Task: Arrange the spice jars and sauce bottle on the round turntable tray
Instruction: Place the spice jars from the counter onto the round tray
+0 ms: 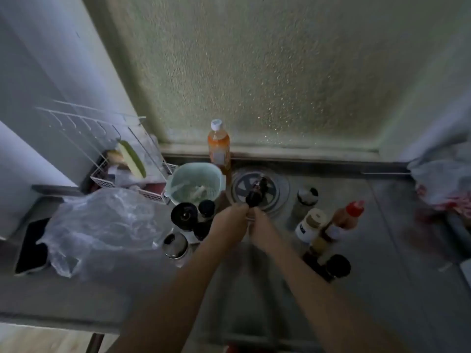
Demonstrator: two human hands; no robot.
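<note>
My left hand [230, 220] and my right hand [262, 230] meet at the middle of the counter, both closed around a small dark-capped jar [253, 198]. Behind the jar lies a round metal disc with a spoked centre [277, 189], possibly the turntable tray; blur hides its detail. Left of my hands stand several dark-lidded spice jars [184, 216] and a chrome-lidded one [175, 244]. On the right stand a white jar with a cream lid [309, 225], a red-capped sauce bottle [350, 215], a pale jar [305, 198] and a black-lidded jar [337, 267].
An orange drink bottle [219, 146] stands by the frosted window. A pale green basket [195, 183], a white wire rack [127, 164] and a crumpled clear plastic bag [102, 225] fill the left side. A bag with red print [443, 184] lies at the far right.
</note>
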